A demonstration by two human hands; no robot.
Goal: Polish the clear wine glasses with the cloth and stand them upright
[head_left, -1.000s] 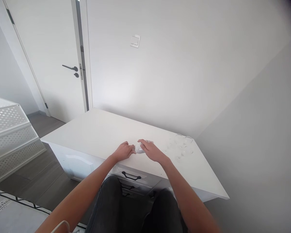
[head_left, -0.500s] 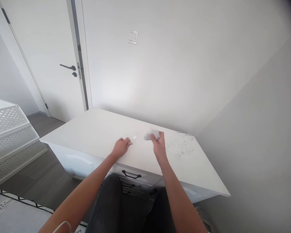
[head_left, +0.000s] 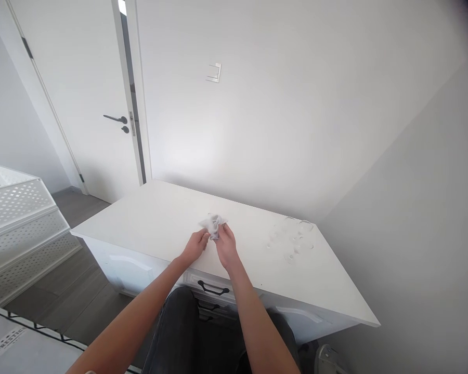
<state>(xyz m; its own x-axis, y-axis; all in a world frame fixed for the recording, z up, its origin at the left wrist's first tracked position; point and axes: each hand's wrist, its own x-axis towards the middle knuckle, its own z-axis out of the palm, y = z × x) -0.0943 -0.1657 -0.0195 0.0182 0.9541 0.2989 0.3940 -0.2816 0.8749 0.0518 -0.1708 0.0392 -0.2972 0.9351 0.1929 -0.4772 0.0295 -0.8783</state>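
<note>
A crumpled white cloth (head_left: 213,222) is bunched over the middle of the white cabinet top (head_left: 156,218). My right hand (head_left: 226,245) is closed on it from the right, thumb and fingers pressed into the folds. Just left of the cloth, my left hand (head_left: 196,245) is closed with its fingertips against the lower edge of the fabric. Whatever sits between those left fingers is too small and hidden to name. Farther right on the same top lie several small clear, see-through pieces (head_left: 296,239), some of them round; their exact kind is hard to make out.
The cabinet has dark drawer handles (head_left: 213,288) in front of my knees. A wall with a pale bracket-shaped fitting (head_left: 215,72) rises behind it. At left are a door (head_left: 74,104) slightly ajar and a white perforated rack (head_left: 21,208). A white mattress-like surface (head_left: 8,343) lies lower left.
My right hand has brought the cloth leftward to my left hand, and the two hands now meet at it. The left hand has stayed about where it was. The view has tilted slightly.
</note>
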